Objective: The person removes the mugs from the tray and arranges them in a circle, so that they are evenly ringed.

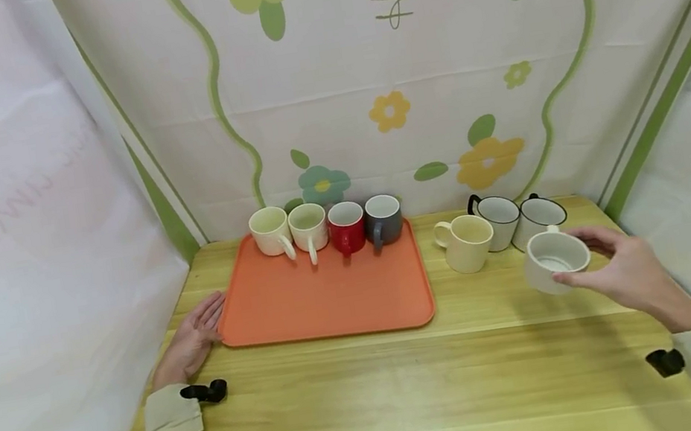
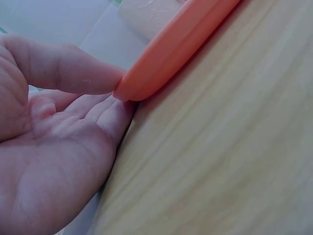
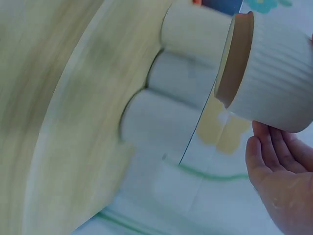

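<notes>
My right hand grips a white mug above the table, thumb at the front and fingers at the far right side. In the right wrist view this mug shows ribbed sides and a brown base. Close behind it stand a cream mug and two white mugs with dark rims, one on the left and one on the right. My left hand lies beside the orange tray, fingers extended. Its thumb touches the tray's corner.
Along the tray's back edge stand two cream mugs, left and right, then a red mug and a dark grey mug, handles toward me. Patterned cloth walls enclose the wooden table at the back and sides.
</notes>
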`<action>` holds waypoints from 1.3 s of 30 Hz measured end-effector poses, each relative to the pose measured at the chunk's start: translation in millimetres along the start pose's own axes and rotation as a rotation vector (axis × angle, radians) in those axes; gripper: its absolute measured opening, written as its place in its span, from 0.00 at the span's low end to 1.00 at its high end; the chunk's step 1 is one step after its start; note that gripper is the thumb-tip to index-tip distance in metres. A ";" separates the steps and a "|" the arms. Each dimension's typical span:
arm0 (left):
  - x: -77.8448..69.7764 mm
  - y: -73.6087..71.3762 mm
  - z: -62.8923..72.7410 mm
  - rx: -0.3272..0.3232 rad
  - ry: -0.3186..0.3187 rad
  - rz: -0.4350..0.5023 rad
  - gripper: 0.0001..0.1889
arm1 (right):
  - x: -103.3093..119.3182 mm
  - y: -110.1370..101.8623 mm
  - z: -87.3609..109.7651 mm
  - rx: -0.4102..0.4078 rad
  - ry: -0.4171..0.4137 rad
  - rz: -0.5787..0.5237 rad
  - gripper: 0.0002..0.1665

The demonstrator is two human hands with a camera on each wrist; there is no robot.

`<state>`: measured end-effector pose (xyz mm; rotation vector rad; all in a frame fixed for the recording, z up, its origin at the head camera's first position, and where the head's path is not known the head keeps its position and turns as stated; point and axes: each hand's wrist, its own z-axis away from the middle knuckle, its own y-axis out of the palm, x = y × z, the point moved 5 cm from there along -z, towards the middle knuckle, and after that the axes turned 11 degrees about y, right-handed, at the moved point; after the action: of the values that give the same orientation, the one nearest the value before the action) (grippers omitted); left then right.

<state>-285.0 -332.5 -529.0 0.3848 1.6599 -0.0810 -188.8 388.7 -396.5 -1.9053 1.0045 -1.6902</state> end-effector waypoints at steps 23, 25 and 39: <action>-3.4 -0.9 0.9 -0.010 -0.004 -0.019 0.54 | -126.4 -18.8 -54.9 -0.129 0.268 -0.011 0.42; -3.3 -0.8 1.3 -0.010 -0.002 -0.014 0.53 | -131.5 -16.4 -54.9 -0.127 0.287 0.002 0.43; -1.4 -1.1 0.5 -0.004 -0.009 -0.017 0.54 | -145.1 -0.7 -53.3 -0.081 0.360 -0.002 0.49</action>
<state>-284.7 -334.0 -527.9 0.3671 1.6546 -0.0921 -241.8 504.1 -484.7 -1.6820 1.2172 -2.0704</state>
